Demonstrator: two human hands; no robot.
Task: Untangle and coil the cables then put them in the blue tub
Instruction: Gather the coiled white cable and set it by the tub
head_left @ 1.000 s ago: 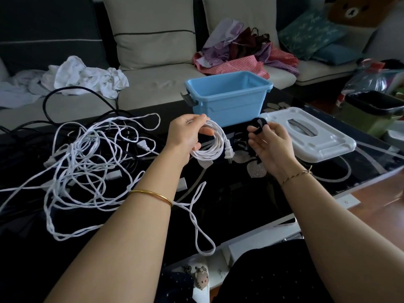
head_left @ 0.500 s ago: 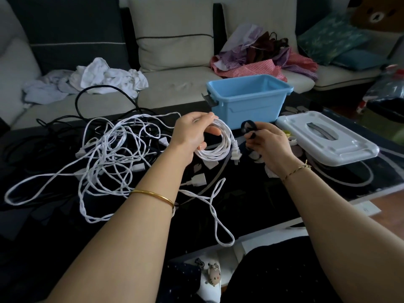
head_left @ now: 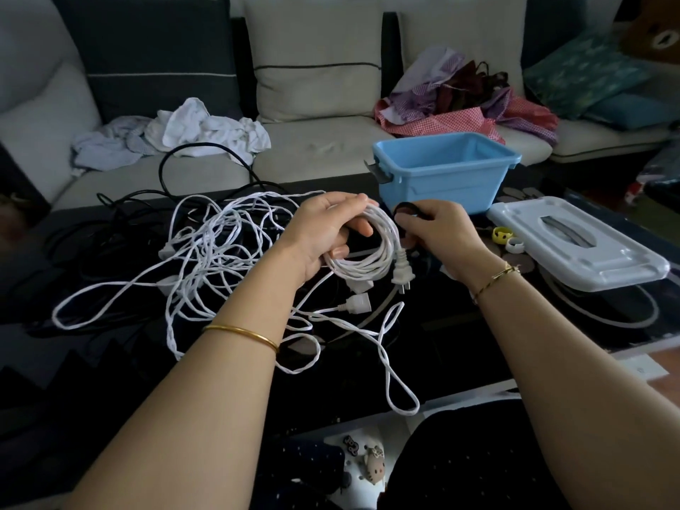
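My left hand (head_left: 323,230) grips a coiled white cable (head_left: 371,255) above the black table; its plug (head_left: 402,276) hangs at the coil's right side. Right beside the coil, my right hand (head_left: 441,233) pinches a small black strap (head_left: 406,208), looped at the top. A tangle of white cables (head_left: 206,259) lies on the table to the left, with black cables (head_left: 191,156) behind it. The blue tub (head_left: 441,174) stands open just behind my hands, with nothing visible inside.
The tub's grey lid (head_left: 577,244) lies on the table at right, with small yellow and white rings (head_left: 506,239) beside it. A sofa with clothes piles (head_left: 176,138) runs along the back. The table's near edge (head_left: 478,392) is by my lap.
My right hand has brought the black strap up against the coil in my left hand. The view has shifted so the table sits further right.
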